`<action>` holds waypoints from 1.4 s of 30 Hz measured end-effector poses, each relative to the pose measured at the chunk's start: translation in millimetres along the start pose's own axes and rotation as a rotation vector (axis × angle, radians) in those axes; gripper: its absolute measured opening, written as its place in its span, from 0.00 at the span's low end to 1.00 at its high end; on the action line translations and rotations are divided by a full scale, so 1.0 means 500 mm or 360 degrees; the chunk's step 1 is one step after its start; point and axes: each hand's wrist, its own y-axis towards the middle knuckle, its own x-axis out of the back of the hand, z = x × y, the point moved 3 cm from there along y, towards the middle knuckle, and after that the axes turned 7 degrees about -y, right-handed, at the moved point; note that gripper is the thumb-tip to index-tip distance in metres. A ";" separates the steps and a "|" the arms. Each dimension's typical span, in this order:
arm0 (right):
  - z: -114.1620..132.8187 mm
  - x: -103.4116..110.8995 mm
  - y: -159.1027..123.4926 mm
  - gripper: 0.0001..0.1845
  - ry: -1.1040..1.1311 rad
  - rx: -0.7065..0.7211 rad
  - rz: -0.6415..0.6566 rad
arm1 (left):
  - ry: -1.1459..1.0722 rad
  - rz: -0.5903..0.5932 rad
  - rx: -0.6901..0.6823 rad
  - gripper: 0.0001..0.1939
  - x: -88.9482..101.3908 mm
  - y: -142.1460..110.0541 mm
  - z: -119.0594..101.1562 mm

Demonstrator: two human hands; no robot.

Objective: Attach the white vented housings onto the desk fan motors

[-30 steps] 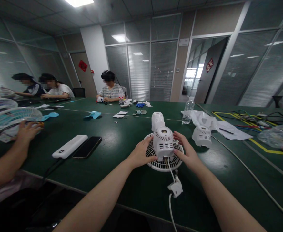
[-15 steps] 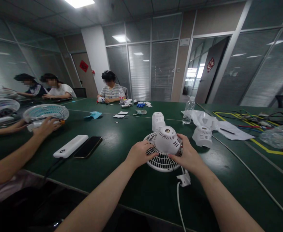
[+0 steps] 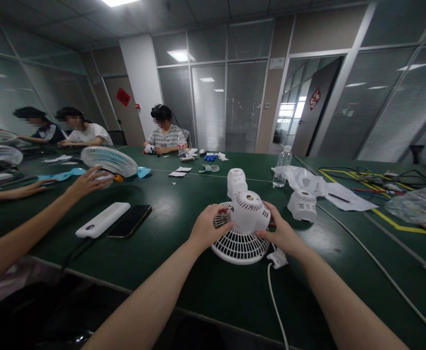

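Observation:
A white fan motor housing point(image 3: 249, 214) with slotted vents sits over the back of a round white fan grille point(image 3: 236, 248). My left hand point(image 3: 210, 224) is closed at the left side of the housing, its fingers over the grille. On the other side, my right hand point(image 3: 281, 227) curves round the housing, thumb at its lower edge. A white fan base point(image 3: 236, 182) stands just behind. Below my right hand, a white plug-like piece point(image 3: 277, 259) hangs on a white cable point(image 3: 276, 306).
Another vented white cover point(image 3: 302, 205) lies to the right, near a water bottle point(image 3: 282, 167) and a plastic bag. At left are a white power bank point(image 3: 103, 219) and a black phone point(image 3: 130, 221). A co-worker's hand point(image 3: 89, 182) holds another fan grille point(image 3: 109, 161). Cables lie at far right.
The grille under my hands has tilted and shifted slightly left and toward me, with the housing. At left, the co-worker's grille has been raised and moved right.

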 end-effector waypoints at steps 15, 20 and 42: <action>0.030 -0.017 -0.011 0.44 0.0257 0.0110 0.0192 | -0.0051 0.0240 0.0099 0.39 -0.007 0.007 0.019; 0.025 -0.021 -0.010 0.45 0.0225 0.0100 0.0123 | -0.0080 0.0255 0.0185 0.38 -0.006 0.006 0.019; 0.014 -0.024 -0.004 0.40 -0.0318 -0.0102 -0.0331 | 0.0056 0.0197 -0.0026 0.20 -0.010 -0.004 0.003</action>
